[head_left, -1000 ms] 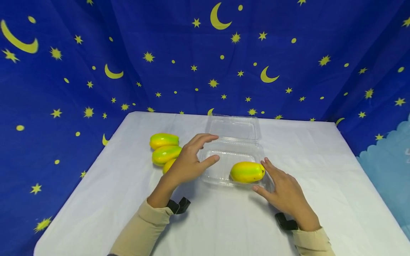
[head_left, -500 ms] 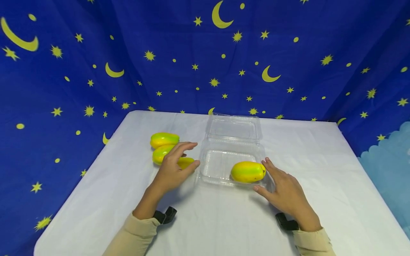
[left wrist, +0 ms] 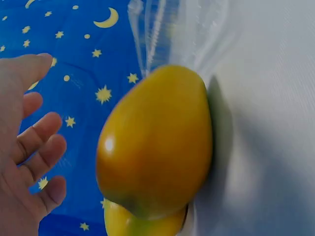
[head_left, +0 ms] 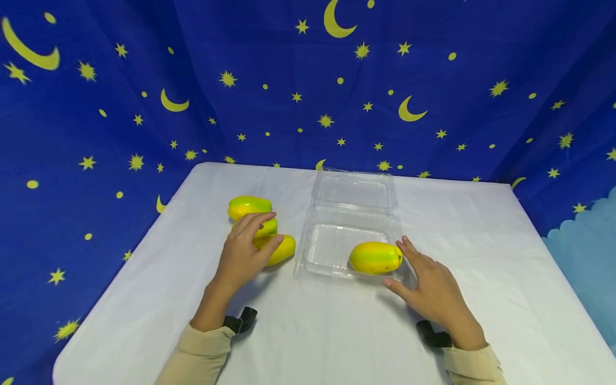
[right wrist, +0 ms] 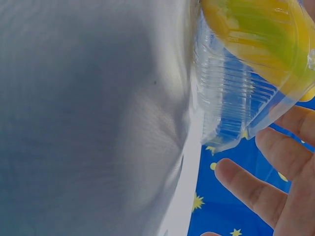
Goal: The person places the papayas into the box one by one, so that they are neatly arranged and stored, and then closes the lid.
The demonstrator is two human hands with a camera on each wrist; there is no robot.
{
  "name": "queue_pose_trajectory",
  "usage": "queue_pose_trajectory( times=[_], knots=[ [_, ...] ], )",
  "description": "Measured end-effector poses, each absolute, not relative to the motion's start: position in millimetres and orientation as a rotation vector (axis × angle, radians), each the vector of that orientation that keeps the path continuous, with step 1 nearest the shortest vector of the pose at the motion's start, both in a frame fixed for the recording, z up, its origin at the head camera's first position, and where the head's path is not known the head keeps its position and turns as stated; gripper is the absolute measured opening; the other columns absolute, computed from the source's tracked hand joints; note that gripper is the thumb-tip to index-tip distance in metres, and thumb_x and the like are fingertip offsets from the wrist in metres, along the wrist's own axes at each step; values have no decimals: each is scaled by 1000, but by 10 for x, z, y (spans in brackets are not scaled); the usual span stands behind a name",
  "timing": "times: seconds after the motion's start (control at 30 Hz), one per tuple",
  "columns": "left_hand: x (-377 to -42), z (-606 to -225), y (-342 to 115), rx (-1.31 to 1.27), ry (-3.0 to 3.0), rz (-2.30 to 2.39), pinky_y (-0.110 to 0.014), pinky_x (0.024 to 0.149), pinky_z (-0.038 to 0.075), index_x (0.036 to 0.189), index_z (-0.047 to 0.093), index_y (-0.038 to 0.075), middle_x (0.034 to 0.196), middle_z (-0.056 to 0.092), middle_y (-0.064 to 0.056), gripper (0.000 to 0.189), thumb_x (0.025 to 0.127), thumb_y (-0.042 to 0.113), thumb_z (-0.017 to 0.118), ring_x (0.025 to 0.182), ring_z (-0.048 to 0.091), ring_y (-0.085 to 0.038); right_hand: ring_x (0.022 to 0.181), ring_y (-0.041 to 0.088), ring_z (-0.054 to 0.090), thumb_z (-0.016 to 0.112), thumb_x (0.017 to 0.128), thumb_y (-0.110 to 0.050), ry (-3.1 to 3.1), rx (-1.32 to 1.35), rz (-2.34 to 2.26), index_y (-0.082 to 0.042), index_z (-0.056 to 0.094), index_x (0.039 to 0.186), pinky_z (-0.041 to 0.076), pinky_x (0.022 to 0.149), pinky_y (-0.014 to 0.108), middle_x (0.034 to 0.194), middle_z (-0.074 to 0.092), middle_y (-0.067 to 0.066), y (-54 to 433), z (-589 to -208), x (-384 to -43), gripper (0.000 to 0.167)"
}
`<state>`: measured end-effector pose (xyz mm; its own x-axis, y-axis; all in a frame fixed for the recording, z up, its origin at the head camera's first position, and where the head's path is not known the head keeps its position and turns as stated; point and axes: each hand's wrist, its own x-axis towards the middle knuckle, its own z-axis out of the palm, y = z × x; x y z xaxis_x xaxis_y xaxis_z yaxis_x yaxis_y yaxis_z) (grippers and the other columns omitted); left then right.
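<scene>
My left hand [head_left: 240, 256] hovers with spread, bent fingers over the nearest papaya [head_left: 285, 249] of a group on the left. In the left wrist view that papaya [left wrist: 157, 142] lies on the cloth, with a gap between it and the fingers. Behind it are a second papaya [head_left: 268, 228], partly covered by the hand, and a third [head_left: 250, 206]. Another papaya [head_left: 375, 258] sits at the right front of a clear plastic clamshell box [head_left: 317, 270]. At that corner my right hand [head_left: 430, 286] rests with loosely extended fingers, fingertips right at the box's rim [right wrist: 261, 123].
The box's lid [head_left: 353, 190] is folded back, away from me. A white cloth covers the table [head_left: 481, 240]. Blue curtains [head_left: 269, 53] with yellow moons and stars stand behind and at the sides.
My left hand has moved left from beside the box to above the papayas, uncovering the nearest one. My right hand has stayed at the box's right corner.
</scene>
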<state>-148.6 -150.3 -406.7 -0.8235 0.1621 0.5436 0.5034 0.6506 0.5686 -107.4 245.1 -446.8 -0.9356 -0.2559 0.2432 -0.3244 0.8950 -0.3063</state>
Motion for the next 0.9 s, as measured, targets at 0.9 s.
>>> queue_pose_trajectory(
  times=[0.9],
  knots=[
    [-1549,-4253,-1694,-353,-2773,-783,-46,97,49,124,69,17,122,64,-1,62,79,58,78,116,56,-21,130,45,54,69,86,-61,-2874,432,524,-10,40,154,46,100,64,159,38,12,2432,-4451,-1057,90]
  ],
)
